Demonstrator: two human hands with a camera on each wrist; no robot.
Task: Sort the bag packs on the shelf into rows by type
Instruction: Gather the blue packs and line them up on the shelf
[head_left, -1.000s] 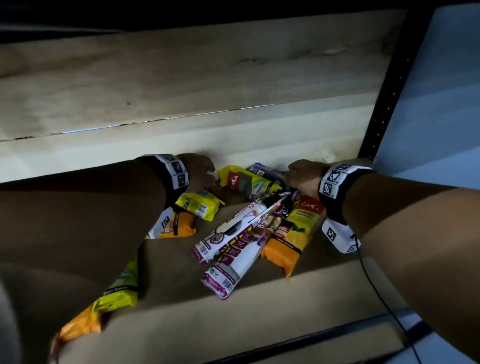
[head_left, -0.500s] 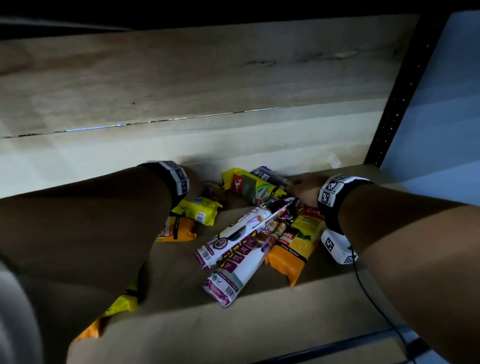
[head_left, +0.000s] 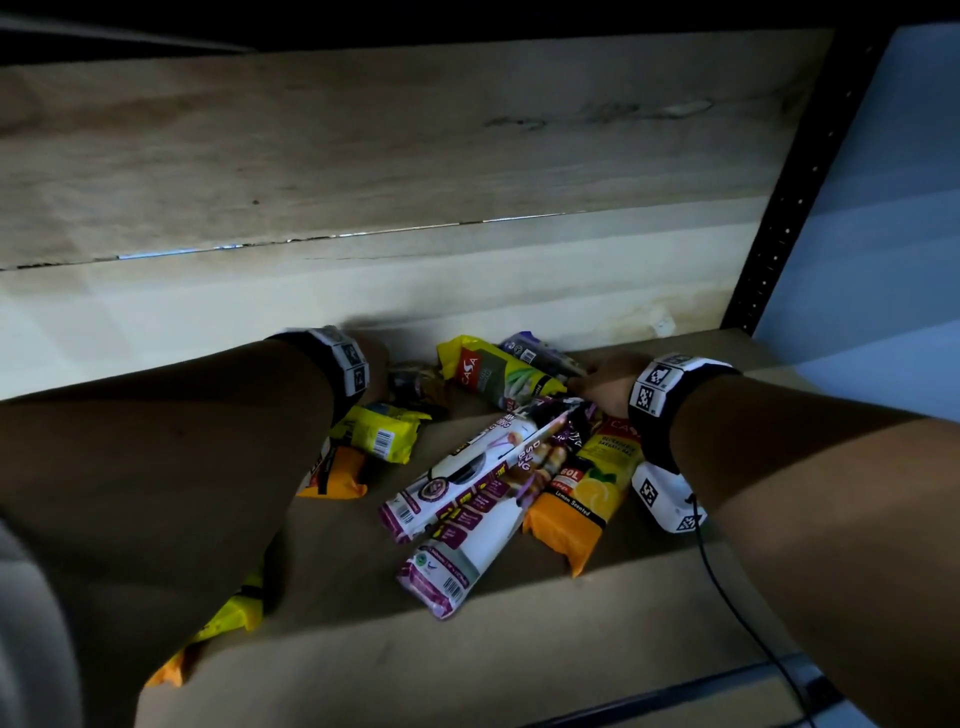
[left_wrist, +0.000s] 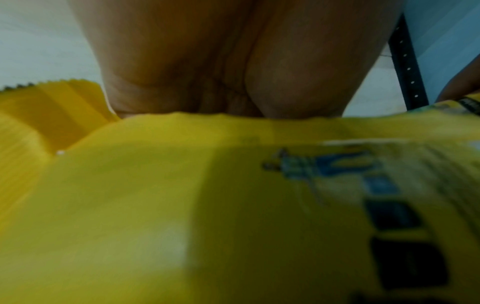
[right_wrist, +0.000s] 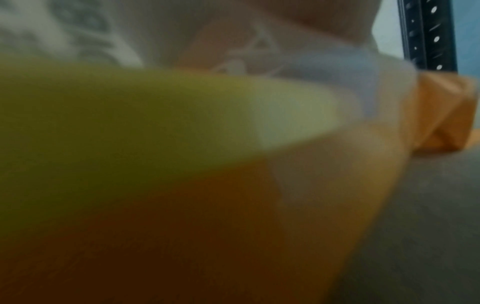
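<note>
My head camera gets the whole shelf (head_left: 519, 670): both my forearms reach in toward the back board (head_left: 363, 291), with the packs piled between them. The wrist cameras only give blurry close-ups. The left one shows the heel of my left hand (left_wrist: 233, 67) right over a yellow pack (left_wrist: 155, 195), and the right one is mostly a yellow-orange smear. My left hand (head_left: 375, 364) sits at the back by a small dark pack (head_left: 410, 382). My right hand (head_left: 605, 382) is beside the green and yellow pack (head_left: 498, 376). I honestly can't tell whether either hand is gripping anything, since the fingers are hidden. Compared with a second ago, both hands have slid a bit deeper and the pile looks about the same. The two white and purple packs (head_left: 467, 483) lie side by side, their long axes running from front-left to back-right. The orange lemon pack (head_left: 582, 499) lies almost parallel, just right of them.
</note>
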